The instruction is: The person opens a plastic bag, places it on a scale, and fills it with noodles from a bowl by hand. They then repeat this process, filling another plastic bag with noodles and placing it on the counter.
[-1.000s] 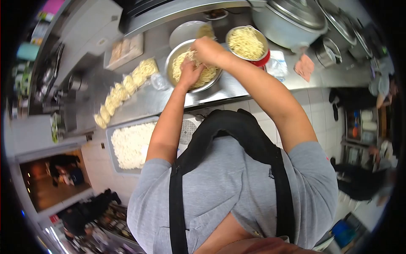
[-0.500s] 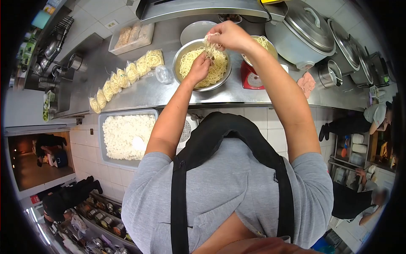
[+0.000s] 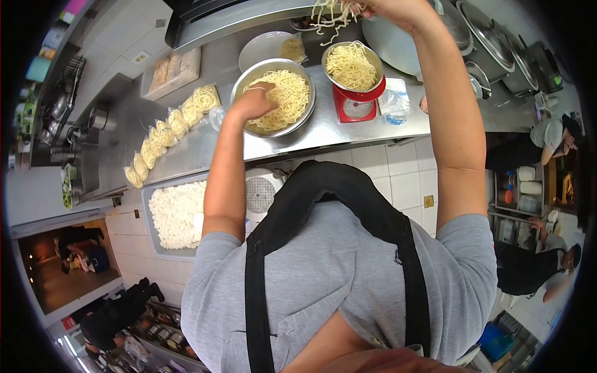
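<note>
My right hand (image 3: 384,7) is raised at the top edge, closed around a bunch of noodles (image 3: 333,17) whose strands hang down. Below it, a metal bowl (image 3: 328,73) filled with noodles (image 3: 352,66) rests on a red scale (image 3: 357,108). My left hand (image 3: 254,102) lies on the noodles (image 3: 291,99) in the larger metal bowl (image 3: 309,115), its thumb and finger apart and the fingertips partly hidden. Behind that bowl is a pale round plate (image 3: 256,51) with a small bag of noodles (image 3: 291,50) at its right.
Bagged noodle portions (image 3: 163,138) line the counter at left, near a plastic box (image 3: 176,74). Clear plastic bags (image 3: 393,104) lie right of the scale. Large lidded pots stand at right. A tub of rice (image 3: 177,214) sits below the counter edge. Several people work at the sides.
My right hand has risen up and right, lifting noodles out of the large bowl. My left hand has parted from it and moved left onto the noodles. The view has shifted.
</note>
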Demonstrator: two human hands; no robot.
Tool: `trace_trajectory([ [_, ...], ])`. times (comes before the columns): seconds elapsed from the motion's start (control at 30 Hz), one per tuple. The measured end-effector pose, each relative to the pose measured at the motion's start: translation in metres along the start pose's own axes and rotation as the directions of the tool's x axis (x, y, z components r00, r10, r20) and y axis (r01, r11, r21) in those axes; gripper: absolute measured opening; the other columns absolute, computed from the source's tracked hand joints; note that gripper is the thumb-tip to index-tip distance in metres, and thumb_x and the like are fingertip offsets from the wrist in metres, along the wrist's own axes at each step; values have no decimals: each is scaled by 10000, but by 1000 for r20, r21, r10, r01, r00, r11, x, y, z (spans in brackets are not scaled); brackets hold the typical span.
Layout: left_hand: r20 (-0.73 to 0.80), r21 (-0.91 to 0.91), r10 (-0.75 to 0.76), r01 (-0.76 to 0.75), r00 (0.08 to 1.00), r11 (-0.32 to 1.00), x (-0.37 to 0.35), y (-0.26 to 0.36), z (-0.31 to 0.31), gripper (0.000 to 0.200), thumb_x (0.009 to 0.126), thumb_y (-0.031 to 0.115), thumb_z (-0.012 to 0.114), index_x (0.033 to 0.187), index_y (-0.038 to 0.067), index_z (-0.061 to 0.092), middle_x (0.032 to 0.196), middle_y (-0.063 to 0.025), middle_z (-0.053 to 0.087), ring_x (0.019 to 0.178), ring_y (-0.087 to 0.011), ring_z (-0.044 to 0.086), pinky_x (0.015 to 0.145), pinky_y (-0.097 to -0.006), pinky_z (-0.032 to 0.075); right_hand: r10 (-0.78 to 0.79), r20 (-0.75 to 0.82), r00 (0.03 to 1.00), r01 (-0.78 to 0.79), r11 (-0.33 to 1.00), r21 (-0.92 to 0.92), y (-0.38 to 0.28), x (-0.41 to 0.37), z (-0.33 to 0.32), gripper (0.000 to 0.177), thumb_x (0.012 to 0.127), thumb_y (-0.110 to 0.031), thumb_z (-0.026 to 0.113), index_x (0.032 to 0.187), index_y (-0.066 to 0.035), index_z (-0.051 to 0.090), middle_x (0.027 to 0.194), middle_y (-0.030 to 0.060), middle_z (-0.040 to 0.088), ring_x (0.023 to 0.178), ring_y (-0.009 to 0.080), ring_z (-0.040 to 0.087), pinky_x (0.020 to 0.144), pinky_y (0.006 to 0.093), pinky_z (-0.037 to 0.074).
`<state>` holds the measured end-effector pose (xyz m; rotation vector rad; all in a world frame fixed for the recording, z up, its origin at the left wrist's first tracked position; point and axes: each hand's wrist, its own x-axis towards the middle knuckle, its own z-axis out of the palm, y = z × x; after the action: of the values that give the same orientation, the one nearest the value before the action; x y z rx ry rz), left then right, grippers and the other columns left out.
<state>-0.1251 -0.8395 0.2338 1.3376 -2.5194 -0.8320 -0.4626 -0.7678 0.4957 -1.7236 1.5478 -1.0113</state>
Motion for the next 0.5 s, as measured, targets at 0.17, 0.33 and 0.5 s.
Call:
trace_trajectory([
  [0.17, 316, 369, -159, 33, 935, 929, 12, 17, -64, 598, 927, 378, 814, 1394, 10, 750, 1306, -253, 777, 1278, -337, 735, 1105, -420, 552, -34, 20, 999, 39, 919, -393, 95, 0, 22, 337, 976, -211, 801, 1234, 6, 790, 1016, 112, 815, 873, 192, 763, 777, 357, 618],
  [0.33, 344, 118, -92, 54, 934, 992, 13, 11, -92, 597, 1007, 346, 774, 1454, -41, 693, 1348, -266, 761, 1215, -306, 746, 1039, -386, 568, -50, 43, 998, 66, 854, -517, 143, -18, 34, 337, 971, -194, 764, 1254, -11, 788, 1150, 191, 821, 1033, 326, 795, 935, 424, 616],
  [0.5, 298, -39, -38, 52, 954, 998, 9, 7, -94, 624, 1062, 288, 736, 1571, -40, 584, 1412, -245, 741, 1253, -310, 729, 1055, -413, 560, -45, -27, 999, 32, 928, -372, 137, -42, 3, 309, 996, -177, 737, 1249, -9, 789, 1158, 183, 826, 1079, 328, 799, 978, 425, 619],
])
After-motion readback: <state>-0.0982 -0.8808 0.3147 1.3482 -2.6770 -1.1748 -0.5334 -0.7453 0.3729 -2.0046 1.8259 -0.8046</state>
